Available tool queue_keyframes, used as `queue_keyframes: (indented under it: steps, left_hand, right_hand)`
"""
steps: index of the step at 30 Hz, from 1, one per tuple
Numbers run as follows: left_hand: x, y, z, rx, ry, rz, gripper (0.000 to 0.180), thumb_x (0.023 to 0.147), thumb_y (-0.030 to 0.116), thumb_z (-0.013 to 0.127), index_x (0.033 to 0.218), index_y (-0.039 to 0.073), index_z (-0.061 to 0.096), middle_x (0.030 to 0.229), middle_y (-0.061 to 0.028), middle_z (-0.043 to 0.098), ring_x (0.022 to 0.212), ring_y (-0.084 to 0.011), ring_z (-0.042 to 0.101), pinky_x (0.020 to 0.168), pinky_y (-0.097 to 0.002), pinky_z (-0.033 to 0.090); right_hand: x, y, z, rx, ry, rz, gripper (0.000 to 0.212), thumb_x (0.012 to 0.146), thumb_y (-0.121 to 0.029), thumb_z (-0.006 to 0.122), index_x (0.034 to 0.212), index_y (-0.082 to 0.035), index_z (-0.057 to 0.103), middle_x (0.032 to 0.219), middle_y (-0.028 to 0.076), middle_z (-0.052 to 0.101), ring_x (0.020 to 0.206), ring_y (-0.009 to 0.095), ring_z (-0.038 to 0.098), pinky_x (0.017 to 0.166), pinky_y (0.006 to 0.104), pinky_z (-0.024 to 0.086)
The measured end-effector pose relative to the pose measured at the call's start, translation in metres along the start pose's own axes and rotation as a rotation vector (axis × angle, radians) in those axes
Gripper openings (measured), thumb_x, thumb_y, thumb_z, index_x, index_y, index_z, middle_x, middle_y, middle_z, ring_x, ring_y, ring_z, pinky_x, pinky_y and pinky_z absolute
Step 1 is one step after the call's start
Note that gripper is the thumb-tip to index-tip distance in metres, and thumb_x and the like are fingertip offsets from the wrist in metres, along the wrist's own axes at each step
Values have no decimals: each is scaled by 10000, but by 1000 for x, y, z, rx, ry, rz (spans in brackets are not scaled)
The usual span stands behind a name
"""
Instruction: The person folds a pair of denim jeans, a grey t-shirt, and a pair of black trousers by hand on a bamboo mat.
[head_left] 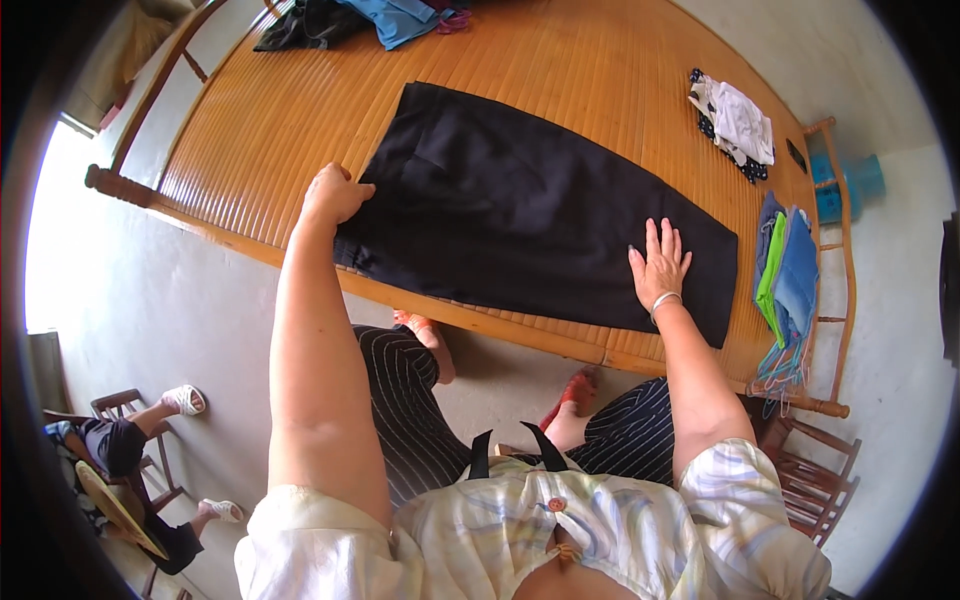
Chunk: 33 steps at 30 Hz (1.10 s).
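A long black garment point(520, 210), skirt-like in outline, lies flat along the near side of a bamboo-slat bed point(270, 130). Its exact kind cannot be told. At its left edge my left hand point(335, 193) is closed, pinching the cloth between thumb and fingers. My right hand point(658, 265), a bracelet on its wrist, rests palm down near the garment's right end with fingers spread.
Dark and blue clothes point(390, 20) are heaped on the bed's far side. Folded white and dotted clothes point(738, 120) lie far right, near a phone point(796, 156). Folded blue and green clothes point(785, 265) and hangers point(785, 375) sit at the right end. A seated person point(125, 450) is at lower left.
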<state>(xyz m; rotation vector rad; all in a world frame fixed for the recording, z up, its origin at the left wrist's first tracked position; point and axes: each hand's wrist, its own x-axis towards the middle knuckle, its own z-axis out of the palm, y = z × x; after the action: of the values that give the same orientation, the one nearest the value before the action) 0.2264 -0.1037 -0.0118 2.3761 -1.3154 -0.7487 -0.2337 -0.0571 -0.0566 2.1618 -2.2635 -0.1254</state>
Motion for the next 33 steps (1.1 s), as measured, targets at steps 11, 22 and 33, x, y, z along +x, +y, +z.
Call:
queue_keyframes:
  steps: [11,22,33]
  left_hand:
    - [-21,-20,-26,-187,-208,-6,378,643,293,799,723,-17,599,664,-85,575,600,-187,590,496,-333,478]
    - [-26,-34,-11,89,-99,50,474,533,152,824,955,33,645,1001,-162,649,1011,-289,603,840,-345,493]
    - [-23,-26,-24,48,-307,-58,489,535,158,814,947,-58,660,993,-219,650,967,-316,628,795,-376,513]
  right_hand:
    - [2,5,6,-44,16,-9,574,923,-406,427,1428,-179,278,1507,92,174,1375,322,181,1078,590,142]
    - [14,-15,-20,73,-53,108,667,821,-386,605,1387,-157,335,1479,111,218,1368,310,201,1043,636,171]
    - [129,-255,-60,680,242,-601,378,769,-218,671,1069,-2,592,1081,183,604,1050,338,548,906,398,443]
